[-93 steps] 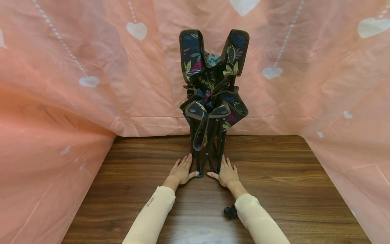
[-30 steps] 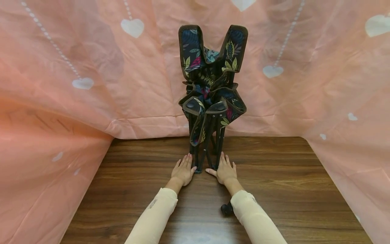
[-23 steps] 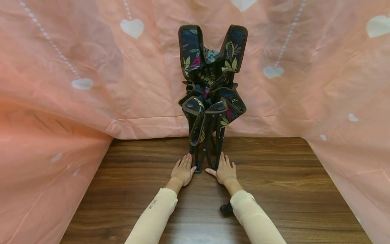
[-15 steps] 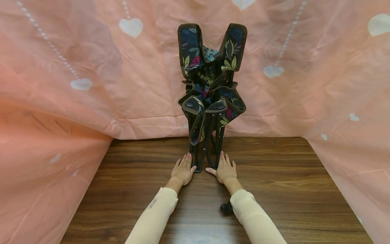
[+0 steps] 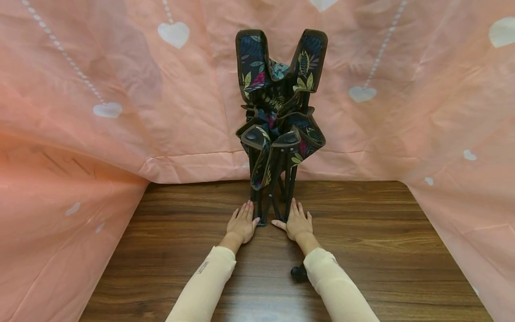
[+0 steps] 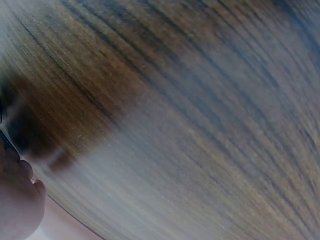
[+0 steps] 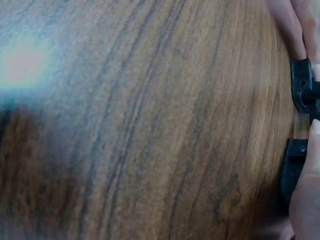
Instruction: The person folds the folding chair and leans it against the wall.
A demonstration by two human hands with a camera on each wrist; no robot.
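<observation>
**Folded chair upright, both hands flat at its feet**

Chair (image 5: 279,116): folded, floral fabric bunched round dark legs, standing upright near the desk's (image 5: 382,241) far edge, about midway along it. The two padded back posts rise in a V at the top.

Left hand (image 5: 240,225): palm down on the desk, just left of the chair's feet. Fingers straight and close together, pointing toward the far edge; thumb reaches in to the front left foot and looks to touch it.

Right hand (image 5: 298,225): mirror pose just right of the feet. Fingers straight, slightly spread, thumb angled in toward the front right foot. The right wrist view shows two black plastic feet (image 7: 302,92) right beside the fingers (image 7: 285,25).

Judgement: hands bracket the base from both sides, likely to steady the narrow, top-heavy bundle; nothing is gripped.

Left wrist view: blurred desk grain, a bit of hand in the lower left corner.

Other: small black object (image 5: 299,273) on the desk, beside the right sleeve (image 5: 334,286); identity unclear. Pink heart-print sheet (image 5: 120,98) hangs behind and along both sides.
</observation>
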